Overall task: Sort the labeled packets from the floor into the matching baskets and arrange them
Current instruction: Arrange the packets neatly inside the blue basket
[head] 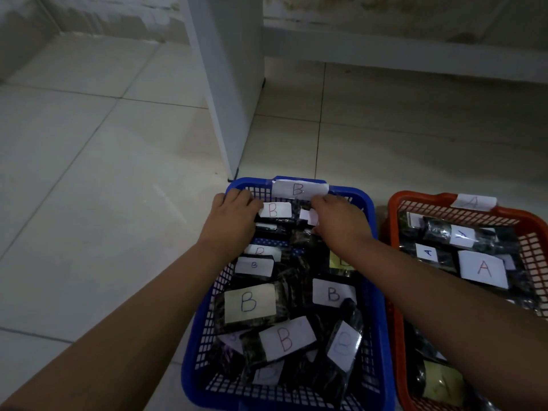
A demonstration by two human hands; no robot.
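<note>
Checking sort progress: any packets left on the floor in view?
No: the tiled floor shows no loose packets; all visible ones sit in the blue basket marked B or the orange basket marked A.

Dim, cool light here, and the whole picture leans grey-green. The floor tiles (89,161) catch a soft sheen at centre left, brightest there, fading toward the corners. Under the white panel (228,84) a soft shadow spreads right. The dark packets (252,304) lose detail in murk, though their white labels read clearly. Wide-angle bending curves the tile lines at the edges, and the far wall looks soft and smeared.
</note>
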